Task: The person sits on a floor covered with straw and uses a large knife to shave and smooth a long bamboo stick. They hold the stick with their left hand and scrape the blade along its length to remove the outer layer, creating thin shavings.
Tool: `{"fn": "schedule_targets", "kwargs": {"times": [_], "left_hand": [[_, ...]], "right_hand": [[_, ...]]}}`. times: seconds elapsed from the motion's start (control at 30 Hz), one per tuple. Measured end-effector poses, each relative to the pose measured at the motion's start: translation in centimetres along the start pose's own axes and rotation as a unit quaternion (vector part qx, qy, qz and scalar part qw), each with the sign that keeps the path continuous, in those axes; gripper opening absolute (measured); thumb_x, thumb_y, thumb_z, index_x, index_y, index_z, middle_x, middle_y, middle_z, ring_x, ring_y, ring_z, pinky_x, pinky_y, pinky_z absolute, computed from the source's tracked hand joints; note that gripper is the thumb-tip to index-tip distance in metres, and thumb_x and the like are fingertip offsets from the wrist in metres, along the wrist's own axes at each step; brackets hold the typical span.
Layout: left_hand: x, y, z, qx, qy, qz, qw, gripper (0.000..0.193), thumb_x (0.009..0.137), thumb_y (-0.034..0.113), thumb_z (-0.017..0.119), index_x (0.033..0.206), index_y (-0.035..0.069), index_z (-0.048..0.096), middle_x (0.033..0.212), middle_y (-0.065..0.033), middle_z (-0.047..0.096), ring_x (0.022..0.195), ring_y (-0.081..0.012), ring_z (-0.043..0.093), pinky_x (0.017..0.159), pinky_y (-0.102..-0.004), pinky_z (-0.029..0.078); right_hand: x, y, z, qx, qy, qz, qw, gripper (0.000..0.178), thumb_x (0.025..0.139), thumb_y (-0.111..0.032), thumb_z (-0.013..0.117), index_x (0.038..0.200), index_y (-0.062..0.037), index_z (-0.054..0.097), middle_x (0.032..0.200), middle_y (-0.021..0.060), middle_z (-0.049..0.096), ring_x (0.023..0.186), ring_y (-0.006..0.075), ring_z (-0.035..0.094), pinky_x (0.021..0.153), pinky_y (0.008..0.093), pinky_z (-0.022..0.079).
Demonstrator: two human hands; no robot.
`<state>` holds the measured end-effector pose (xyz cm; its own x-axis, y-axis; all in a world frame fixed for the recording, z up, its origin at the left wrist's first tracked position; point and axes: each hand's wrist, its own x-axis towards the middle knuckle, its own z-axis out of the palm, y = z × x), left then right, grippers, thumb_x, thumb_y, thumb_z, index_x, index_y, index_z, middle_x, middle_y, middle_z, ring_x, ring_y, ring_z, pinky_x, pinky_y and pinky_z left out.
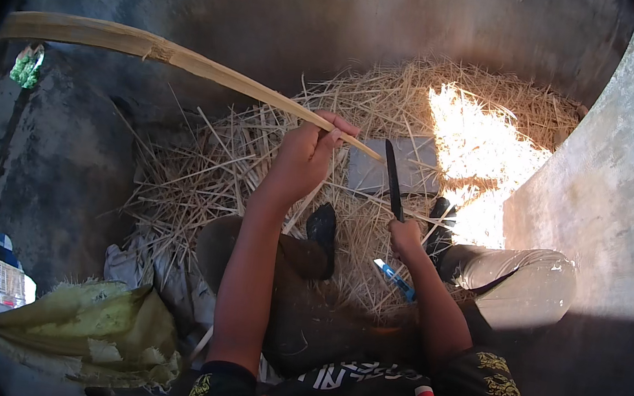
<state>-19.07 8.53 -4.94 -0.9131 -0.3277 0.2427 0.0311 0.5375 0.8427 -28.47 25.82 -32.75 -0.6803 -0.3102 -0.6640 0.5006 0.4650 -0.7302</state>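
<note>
A long pale strip of split bamboo runs from the upper left down to the middle of the view. My left hand is closed around it close to its right end. Just past that grip, the strip's tip comes near the dark blade of a long knife; whether they touch I cannot tell. My right hand is wrapped round the knife's handle, and the blade points up and slightly left. Under the tip and blade lies a flat grey slab on the ground.
Thin bamboo slivers cover the ground, sunlit at the right. A blue tool lies between my legs. My dark shoes flank the slab. A yellow-green sack rests lower left. Concrete walls curve around me.
</note>
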Motion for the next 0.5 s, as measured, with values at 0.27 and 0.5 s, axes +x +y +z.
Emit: {"fn": "schedule_targets", "kwargs": {"times": [0.27, 0.5], "left_hand": [[-0.6, -2.0, -1.1, -0.002, 0.049, 0.015, 0.999, 0.019, 0.105, 0.009, 0.042, 0.108, -0.001, 0.057, 0.112, -0.0115, 0.066, 0.112, -0.0204, 0.063, 0.100, -0.0335, 0.051], [0.4, -2.1, -0.9, -0.045, 0.058, 0.012, 0.997, 0.017, 0.105, 0.012, 0.042, 0.112, 0.001, 0.052, 0.110, -0.0129, 0.066, 0.108, -0.0206, 0.064, 0.099, -0.0378, 0.051]], "right_hand": [[-7.1, -6.9, -0.8, 0.017, 0.148, -0.296, 0.943, 0.044, 0.080, -0.033, 0.062, 0.078, 0.0106, 0.065, 0.069, 0.0275, 0.064, 0.075, 0.0405, 0.068, 0.074, 0.0481, 0.051], [3.0, 1.5, 0.8, -0.084, 0.113, -0.137, 0.981, 0.039, 0.084, -0.030, 0.062, 0.063, 0.0028, 0.055, 0.057, 0.0118, 0.057, 0.055, 0.0228, 0.059, 0.050, 0.0390, 0.041]]}}
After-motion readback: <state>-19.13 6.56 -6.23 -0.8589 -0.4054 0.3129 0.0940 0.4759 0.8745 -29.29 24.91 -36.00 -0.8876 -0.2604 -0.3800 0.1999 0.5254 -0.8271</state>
